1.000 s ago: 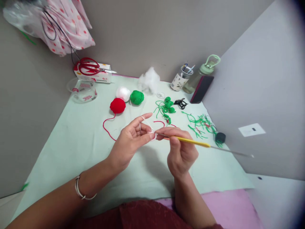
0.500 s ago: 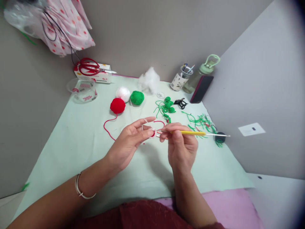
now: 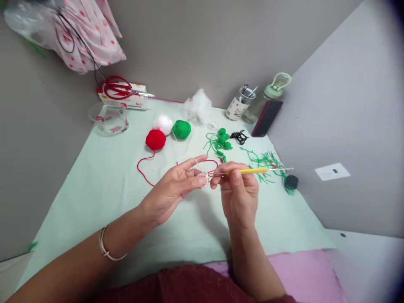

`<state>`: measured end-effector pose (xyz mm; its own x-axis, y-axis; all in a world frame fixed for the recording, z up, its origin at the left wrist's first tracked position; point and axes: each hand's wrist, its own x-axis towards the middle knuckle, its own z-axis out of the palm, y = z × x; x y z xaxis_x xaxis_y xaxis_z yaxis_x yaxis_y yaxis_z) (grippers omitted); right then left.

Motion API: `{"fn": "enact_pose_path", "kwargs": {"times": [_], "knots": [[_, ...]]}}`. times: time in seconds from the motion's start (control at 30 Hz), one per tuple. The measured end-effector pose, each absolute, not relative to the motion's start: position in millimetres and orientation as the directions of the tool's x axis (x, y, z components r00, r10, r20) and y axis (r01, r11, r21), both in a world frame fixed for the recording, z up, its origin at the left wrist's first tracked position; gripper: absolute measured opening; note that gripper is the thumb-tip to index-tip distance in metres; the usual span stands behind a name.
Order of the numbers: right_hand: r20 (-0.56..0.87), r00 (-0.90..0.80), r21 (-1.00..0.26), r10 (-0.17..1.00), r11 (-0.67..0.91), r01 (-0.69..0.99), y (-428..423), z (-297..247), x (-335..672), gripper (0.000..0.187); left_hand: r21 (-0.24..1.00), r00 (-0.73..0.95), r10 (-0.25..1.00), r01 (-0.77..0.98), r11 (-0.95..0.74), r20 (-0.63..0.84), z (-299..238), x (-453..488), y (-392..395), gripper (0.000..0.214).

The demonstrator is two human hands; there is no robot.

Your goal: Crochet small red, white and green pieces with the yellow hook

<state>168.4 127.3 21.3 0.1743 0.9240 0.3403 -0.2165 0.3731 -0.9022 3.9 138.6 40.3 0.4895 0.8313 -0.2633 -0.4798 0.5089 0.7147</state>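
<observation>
Between thumb and fingers, my left hand (image 3: 176, 185) pinches a small crochet piece (image 3: 205, 181) with white stitches along its edge; most of it hides behind the thumb. White yarn (image 3: 196, 162) loops over the raised index finger. My right hand (image 3: 238, 189) is closed round the yellow handle of a crochet hook (image 3: 252, 171). The hook's thin metal shaft reaches left to the crochet piece, where the tip cannot be made out. Beyond my hands lie a red yarn ball (image 3: 155, 139), a white yarn ball (image 3: 163, 124) and a green yarn ball (image 3: 182, 129).
Green crocheted pieces (image 3: 223, 139) and a black claw clip (image 3: 240, 137) lie behind my right hand. Green yarn scraps (image 3: 267, 160) are to the right. At the back are white stuffing (image 3: 198, 106), a pen cup (image 3: 240, 104), a phone (image 3: 267, 118), red scissors (image 3: 118, 88) and a plastic tub (image 3: 110, 120).
The right hand and hook have shifted slightly left, with the hook's rear end higher. The crochet piece has turned, so its white edge shows more and the red part is hidden.
</observation>
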Motion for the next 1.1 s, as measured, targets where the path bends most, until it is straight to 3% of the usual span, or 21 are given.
{"fn": "enact_pose_path", "kwargs": {"times": [0.3, 0.43, 0.57, 0.77, 0.9, 1.0, 1.1], "knots": [[0.230, 0.142, -0.916, 0.963, 0.263, -0.303, 130.8, 27.2, 176.0, 0.026, 0.689, 0.629, 0.750, -0.453, 0.566, -0.203, 39.2, -1.1, 144.4, 0.049], [0.269, 0.073, -0.903, 0.960, 0.278, -0.326, 128.6, 22.8, 172.6, 0.020, 0.780, 0.513, 0.842, -0.455, 0.430, -0.165, 37.9, 2.8, 140.2, 0.044], [0.350, 0.105, -0.922, 0.931, 0.362, -0.137, 123.4, 15.3, 168.3, 0.016, 0.841, 0.359, 0.922, -0.448, 0.305, -0.143, 35.1, 8.9, 134.1, 0.045], [0.397, 0.134, -0.907, 0.908, 0.411, -0.092, 120.2, 13.4, 165.7, 0.016, 0.847, 0.308, 0.940, -0.451, 0.282, -0.148, 35.8, 9.7, 135.5, 0.044], [0.414, 0.122, -0.900, 0.902, 0.426, -0.096, 121.5, 13.5, 162.4, 0.015, 0.846, 0.292, 0.944, -0.453, 0.280, -0.156, 33.8, 11.5, 133.8, 0.056], [0.322, 0.116, -0.928, 0.940, 0.337, -0.158, 124.5, 16.1, 163.9, 0.012, 0.882, 0.286, 0.946, -0.393, 0.261, -0.153, 31.4, 11.4, 130.6, 0.055], [0.218, 0.020, -0.895, 0.976, 0.208, -0.394, 126.1, 21.6, 171.8, 0.019, 0.933, 0.428, 0.899, -0.275, 0.232, -0.098, 40.1, 4.3, 136.1, 0.045]]}}
